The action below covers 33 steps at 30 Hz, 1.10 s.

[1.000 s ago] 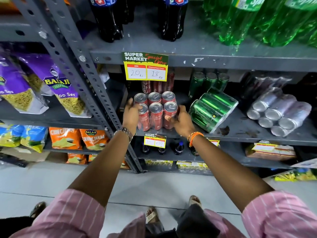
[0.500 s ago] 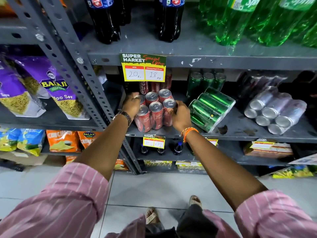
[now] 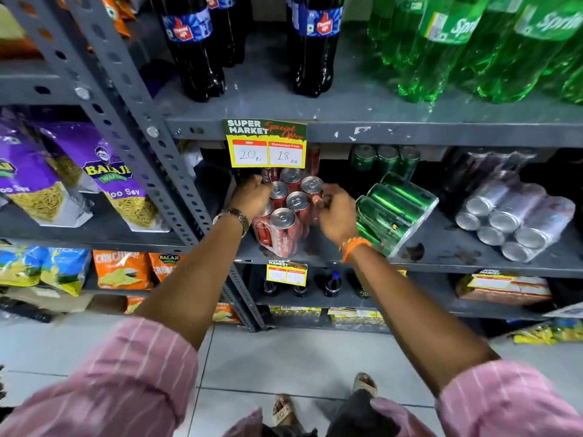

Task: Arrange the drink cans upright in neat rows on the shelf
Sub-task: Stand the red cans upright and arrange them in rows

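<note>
A shrink-wrapped pack of red cans (image 3: 288,217) stands upright on the grey middle shelf (image 3: 441,260), turned at an angle to the shelf edge. My left hand (image 3: 252,197) grips its far left side. On the pack's right side my right hand (image 3: 336,212) holds it with bent fingers. Several loose red cans stand behind the pack, partly hidden by a price tag (image 3: 266,143). To the right, a wrapped pack of green cans (image 3: 394,211) lies tilted on its side. A wrapped pack of silver cans (image 3: 514,216) lies on its side further right.
Three green cans (image 3: 386,157) stand upright at the back of the shelf. Dark cola bottles (image 3: 195,48) and green soda bottles (image 3: 441,48) fill the shelf above. A slotted grey upright (image 3: 151,127) borders the cans on the left, with snack bags (image 3: 113,181) beyond it.
Both hands have pushed the red pack deeper into the shelf and twisted it, so it now sits at an angle. The camera has moved closer.
</note>
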### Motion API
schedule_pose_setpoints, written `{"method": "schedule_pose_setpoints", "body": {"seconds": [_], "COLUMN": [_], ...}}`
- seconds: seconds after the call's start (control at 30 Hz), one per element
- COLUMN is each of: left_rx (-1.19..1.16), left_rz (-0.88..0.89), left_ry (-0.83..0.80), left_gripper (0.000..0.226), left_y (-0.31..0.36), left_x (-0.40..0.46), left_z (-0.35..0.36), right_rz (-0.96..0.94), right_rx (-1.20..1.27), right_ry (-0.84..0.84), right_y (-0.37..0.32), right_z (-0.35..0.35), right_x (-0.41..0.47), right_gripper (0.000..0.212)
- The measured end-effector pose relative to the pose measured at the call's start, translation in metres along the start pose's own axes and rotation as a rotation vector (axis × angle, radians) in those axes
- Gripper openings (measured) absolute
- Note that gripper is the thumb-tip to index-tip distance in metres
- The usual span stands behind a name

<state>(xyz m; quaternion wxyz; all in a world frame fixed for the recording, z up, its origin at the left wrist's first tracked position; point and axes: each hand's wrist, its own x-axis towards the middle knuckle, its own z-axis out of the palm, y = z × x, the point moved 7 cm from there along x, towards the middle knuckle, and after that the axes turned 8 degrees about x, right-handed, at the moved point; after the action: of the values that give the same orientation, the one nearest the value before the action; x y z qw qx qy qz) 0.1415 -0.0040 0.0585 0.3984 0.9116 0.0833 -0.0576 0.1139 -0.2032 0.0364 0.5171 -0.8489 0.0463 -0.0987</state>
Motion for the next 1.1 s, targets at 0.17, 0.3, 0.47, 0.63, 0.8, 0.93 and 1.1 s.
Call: {"method": "schedule_pose_setpoints", "body": {"seconds": [0.17,0.3,0.47,0.63,0.8,0.93,1.1], "left_rx": [0.192,0.355,0.350,0.321,0.379,0.378,0.282], "left_rz": [0.160,0.223,0.262,0.259,0.165,0.108,0.150], "left_ry": [-0.239,-0.314,-0.251,-0.217,-0.057,-0.004,0.151], "left_gripper": [0.026,0.014,0.051,0.030,0.039,0.044,0.037], "left_y": [0.051,0.041,0.044,0.048,0.024,0.009,-0.009], "left_x": [0.020,0.057,0.047,0.035,0.035,0.023,0.018], "left_z": [0.026,0.049,0.042,0.036,0.014,0.001,-0.012], "right_rz": [-0.222,-0.335,-0.364,-0.392,-0.406,-0.390,-0.108], "right_rx": [0.033,-0.344,-0.418,-0.487,-0.589,-0.659,-0.329], "right_ry": [-0.088,-0.199,-0.252,-0.278,-0.250,-0.249,-0.107], "right_y": [-0.023,-0.026,-0.026,-0.027,-0.016,-0.015,-0.026], "right_z": [0.028,0.057,0.056,0.046,0.036,0.022,0.008], "right_x": [-0.056,-0.063,-0.062,-0.059,-0.047,-0.035,-0.052], "right_gripper": [0.031,0.047,0.049,0.043,0.055,0.060,0.053]}}
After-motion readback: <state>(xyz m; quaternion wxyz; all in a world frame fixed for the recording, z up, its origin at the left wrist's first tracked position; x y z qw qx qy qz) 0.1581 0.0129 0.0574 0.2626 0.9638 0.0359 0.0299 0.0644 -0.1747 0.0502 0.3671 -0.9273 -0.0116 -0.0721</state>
